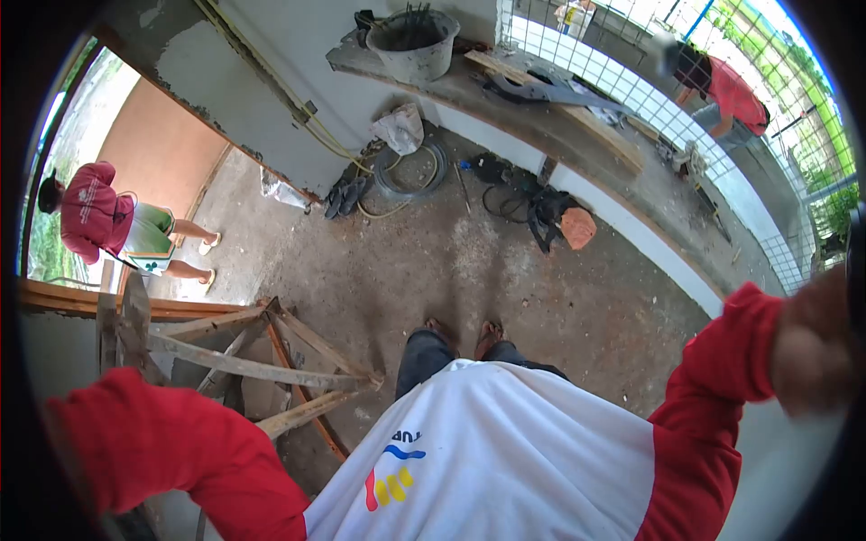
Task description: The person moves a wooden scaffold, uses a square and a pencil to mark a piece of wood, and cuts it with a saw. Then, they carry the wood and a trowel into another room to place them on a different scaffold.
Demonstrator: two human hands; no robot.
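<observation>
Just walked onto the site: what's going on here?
A person stands barefoot on the concrete floor, arms spread. Their right hand is raised and too blurred to read; the left hand is out of frame. A wooden trestle stands beside them, a bucket on the ledge. One co-worker bends over past the doorway, another beyond the mesh.

The bare concrete floor carries a coiled hose, a pair of dark sandals, a black bag touching an orange brick, and a rough wooden trestle. A concrete ledge bears a bucket and a plank.
</observation>
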